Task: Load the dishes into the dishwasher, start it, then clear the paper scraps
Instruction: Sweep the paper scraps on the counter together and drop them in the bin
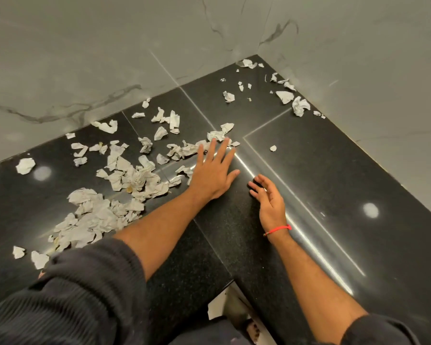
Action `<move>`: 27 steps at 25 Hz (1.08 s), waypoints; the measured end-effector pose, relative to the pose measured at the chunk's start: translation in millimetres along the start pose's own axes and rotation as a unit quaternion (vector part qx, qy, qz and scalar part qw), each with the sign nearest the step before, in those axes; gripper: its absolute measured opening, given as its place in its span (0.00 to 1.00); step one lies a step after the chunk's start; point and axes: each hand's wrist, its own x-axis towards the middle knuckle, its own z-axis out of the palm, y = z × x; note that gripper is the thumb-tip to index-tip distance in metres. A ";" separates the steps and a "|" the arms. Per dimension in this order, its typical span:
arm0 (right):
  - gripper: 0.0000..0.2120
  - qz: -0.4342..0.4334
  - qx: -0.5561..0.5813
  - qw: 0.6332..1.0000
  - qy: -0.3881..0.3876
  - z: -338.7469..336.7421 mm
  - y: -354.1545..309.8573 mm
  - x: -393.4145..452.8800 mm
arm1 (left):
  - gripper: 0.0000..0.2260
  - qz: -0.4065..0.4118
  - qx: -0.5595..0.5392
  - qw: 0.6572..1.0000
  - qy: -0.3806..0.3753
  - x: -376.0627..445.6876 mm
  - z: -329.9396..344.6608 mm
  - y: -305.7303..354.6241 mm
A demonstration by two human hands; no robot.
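Several torn, crumpled paper scraps [125, 175] lie across the black granite countertop [321, 170], thickest in a heap at the left [92, 217]. A smaller scatter [284, 95] sits in the far corner by the walls. My left hand [213, 168] lies flat, fingers straight, on the counter, with its fingertips touching scraps [217, 135] near the seam. My right hand [269, 197] hovers or rests on its edge just to the right, fingers loosely curled, holding nothing. A red thread is tied round its wrist. One lone scrap [273, 148] lies beyond the right hand.
Grey marble-patterned walls [110, 58] meet in a corner behind the L-shaped counter. The counter's front edge runs near my body at the bottom, with the floor and a foot [251, 329] visible below. Ceiling lights reflect on the polished stone.
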 end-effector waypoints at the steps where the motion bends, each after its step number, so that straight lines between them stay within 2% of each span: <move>1: 0.19 0.003 -0.002 1.000 -0.001 -3.6 2.0 0.7 | 0.33 -0.014 0.013 1.000 -0.012 8.1 3.3 -3.6; 6: 0.14 0.010 -0.015 1.000 0.019 -1.2 7.1 3.5 | 0.37 -0.038 0.002 0.999 -0.011 -24.8 14.9 -40.3; 11: 0.13 0.021 -0.038 0.999 0.019 -1.5 4.3 4.3 | 0.34 -0.056 0.024 0.998 -0.005 -112.2 15.0 -108.6; 14: 0.14 0.014 -0.035 0.999 0.021 0.9 0.4 3.1 | 0.32 -0.055 0.028 0.998 -0.003 -126.9 11.5 -114.3; 17: 0.14 0.024 -0.041 0.999 0.012 1.1 -4.5 5.9 | 0.29 0.007 0.000 1.000 0.026 -79.9 -0.3 -72.6; 21: 0.16 0.040 -0.079 0.996 -0.005 -2.2 -9.2 12.2 | 0.30 0.047 -0.003 0.999 0.003 24.8 -14.9 4.8; 24: 0.16 0.067 -0.077 0.994 -0.036 -5.8 -11.6 15.0 | 0.32 0.020 0.020 0.999 -0.046 76.6 -17.0 17.6; 26: 0.14 0.088 -0.059 0.993 -0.050 -9.9 -23.4 22.5 | 0.34 -0.010 0.002 0.997 -0.081 85.1 -16.7 2.2; 27: 0.13 0.068 -0.088 0.993 -0.035 -14.7 -30.1 30.3 | 0.36 -0.017 0.003 0.996 -0.089 77.9 -15.4 -8.9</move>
